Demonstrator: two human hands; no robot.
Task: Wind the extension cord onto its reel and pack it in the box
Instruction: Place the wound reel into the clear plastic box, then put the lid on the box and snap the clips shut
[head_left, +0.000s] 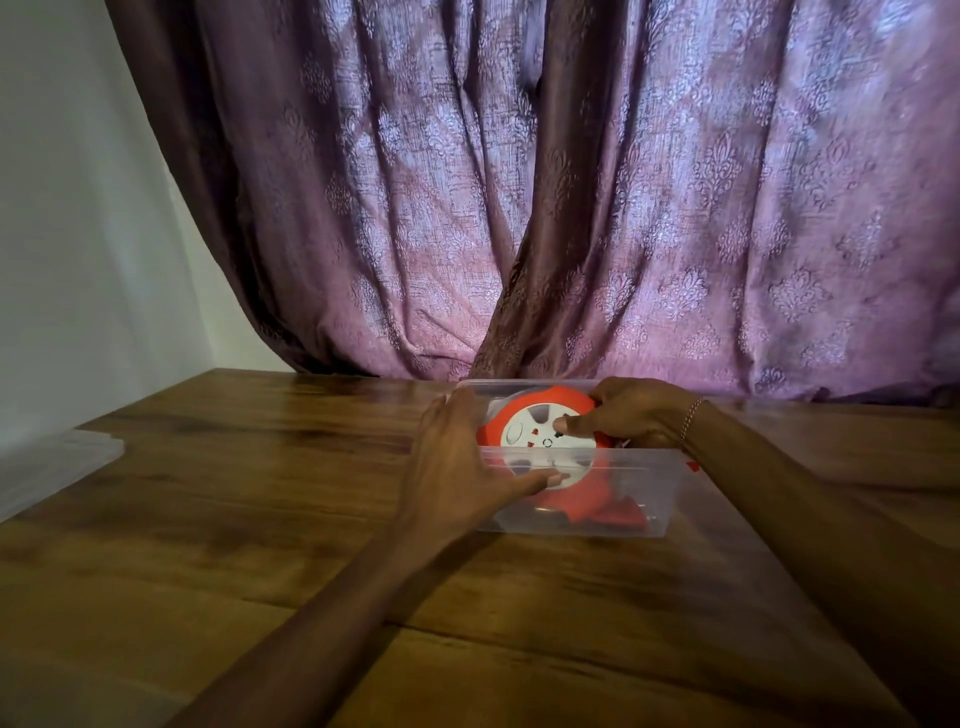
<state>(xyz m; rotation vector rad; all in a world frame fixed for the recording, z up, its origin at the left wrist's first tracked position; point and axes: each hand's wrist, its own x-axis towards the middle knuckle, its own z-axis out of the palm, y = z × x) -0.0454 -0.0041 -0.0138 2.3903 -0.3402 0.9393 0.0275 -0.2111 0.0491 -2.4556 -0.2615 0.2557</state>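
A red reel with a white round socket face (540, 434) stands tilted inside a clear plastic box (654, 493) on the wooden table. My right hand (634, 415) grips the reel's right rim, thumb on the white face. My left hand (457, 457) rests on the box's left front wall, fingers spread, thumb stretched along the front wall. The cord is not visible as a loose length; red parts show low in the box through the wall.
The wooden table (260, 519) stretches wide to the left and front. A clear plastic lid (47, 467) lies at the table's left edge. A purple patterned curtain (571, 208) hangs right behind the box. A white wall stands at the left.
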